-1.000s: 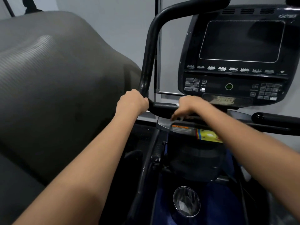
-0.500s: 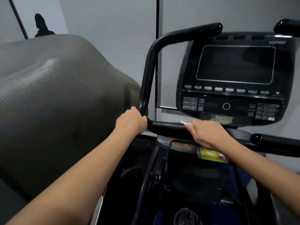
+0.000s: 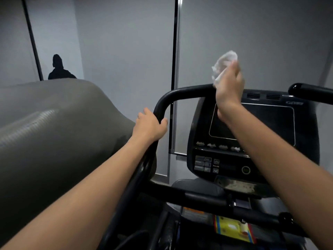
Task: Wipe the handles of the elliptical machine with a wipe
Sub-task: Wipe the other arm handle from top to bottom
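The elliptical's black left handle point(image 3: 187, 92) rises from the lower bar and bends right across the top of the console. My left hand point(image 3: 150, 126) grips its upright part just below the bend. My right hand point(image 3: 229, 87) is raised at the handle's upper end and holds a crumpled white wipe point(image 3: 223, 64), which sticks up above the fingers. Whether the wipe touches the handle I cannot tell. The right handle's tip point(image 3: 306, 91) shows at the far right. A lower horizontal grip bar point(image 3: 203, 199) crosses below the console.
The black console point(image 3: 252, 150) with its dark screen and buttons sits behind my right forearm. A large grey curved cover point(image 3: 54, 132) fills the left side. Grey wall panels stand behind. A yellow warning label point(image 3: 232, 229) is stuck low on the frame.
My right hand left the lower grip bar and rose with the wipe to the upper end of the left handle. My left hand slid up the upright. The view tilted upward.
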Tool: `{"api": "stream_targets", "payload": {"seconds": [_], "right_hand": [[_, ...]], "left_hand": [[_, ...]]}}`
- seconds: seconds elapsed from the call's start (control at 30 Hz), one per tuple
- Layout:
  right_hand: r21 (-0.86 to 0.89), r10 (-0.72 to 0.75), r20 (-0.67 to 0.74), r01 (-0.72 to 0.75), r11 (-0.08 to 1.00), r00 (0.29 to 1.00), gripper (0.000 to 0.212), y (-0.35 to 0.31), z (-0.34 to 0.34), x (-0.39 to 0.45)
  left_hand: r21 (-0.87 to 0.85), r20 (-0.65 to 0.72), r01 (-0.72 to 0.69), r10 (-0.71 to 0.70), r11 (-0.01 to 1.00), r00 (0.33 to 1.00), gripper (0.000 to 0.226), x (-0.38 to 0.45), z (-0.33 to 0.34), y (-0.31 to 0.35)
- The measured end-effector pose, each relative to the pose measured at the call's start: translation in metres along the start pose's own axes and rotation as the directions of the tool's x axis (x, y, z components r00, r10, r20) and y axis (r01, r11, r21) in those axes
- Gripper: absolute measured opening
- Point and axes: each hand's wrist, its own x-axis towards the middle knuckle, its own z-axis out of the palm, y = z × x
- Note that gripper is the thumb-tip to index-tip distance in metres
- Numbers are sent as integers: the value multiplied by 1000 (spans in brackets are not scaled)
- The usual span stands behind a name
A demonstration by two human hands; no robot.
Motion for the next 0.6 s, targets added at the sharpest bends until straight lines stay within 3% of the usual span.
{"api": "stream_targets", "payload": {"seconds": [0.03, 0.07, 0.1, 0.17, 0.23, 0.33, 0.4, 0.5, 0.6], "right_hand": [[-206, -219, 12, 217, 954, 976, 39, -2, 1, 9], [-401, -397, 116, 408, 820, 911, 42, 1, 2, 19], [-562, -457, 275, 527, 637, 846, 45, 6, 5, 29], [-731, -328, 555, 636, 247, 764, 47, 23, 13, 43], [-729, -188, 672, 684, -3, 716, 47, 39, 25, 49], [-680, -133, 730, 732, -45, 670, 52, 47, 55, 47], [-599, -114, 798, 799, -49, 591, 51, 50, 78, 38], [-506, -148, 856, 862, -38, 496, 51, 54, 77, 34], [-569, -211, 811, 819, -74, 545, 56, 53, 38, 60]], "left_hand": [[-20, 3, -22, 22, 1000, 1000, 68, 7, 2, 2], [-46, -7, -51, 51, 998, 999, 68, 15, 3, 5], [-77, -25, -85, 83, 993, 996, 66, 23, 4, 8], [-149, -52, -152, 146, 977, 988, 58, 40, 5, 19], [-189, -48, -194, 188, 963, 981, 44, 54, 4, 29], [-135, -49, -272, 267, 953, 962, 29, 69, 6, 28], [-139, -30, -307, 306, 942, 952, 35, 71, 4, 20], [-222, 35, -236, 250, 946, 968, 39, 70, 2, 10], [-289, 65, -180, 207, 940, 976, 28, 70, 4, 5]]}}
